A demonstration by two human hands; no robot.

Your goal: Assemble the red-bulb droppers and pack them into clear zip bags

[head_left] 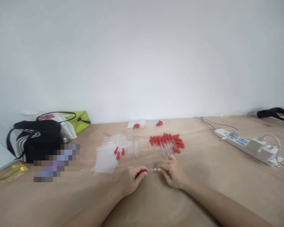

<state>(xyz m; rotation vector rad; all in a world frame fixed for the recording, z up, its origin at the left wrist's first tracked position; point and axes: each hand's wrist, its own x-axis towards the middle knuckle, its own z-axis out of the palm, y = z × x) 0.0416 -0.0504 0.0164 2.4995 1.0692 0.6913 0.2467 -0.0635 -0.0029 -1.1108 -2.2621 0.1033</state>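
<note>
A plain, pale grey-white wall (156, 63) rises behind a light-brown worktop (215, 167); soft light leaves the wall brightest low near the middle.

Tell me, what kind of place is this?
Probably an indoor workspace: there's a flat light-brown tabletop, a pile of thin clear tubes with red bulb-shaped ends on it, and a long white plastic power strip.

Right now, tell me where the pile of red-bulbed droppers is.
In the head view, the pile of red-bulbed droppers lies just right of centre on the table, beyond the right hand and right of the loose clear tubes.
</note>
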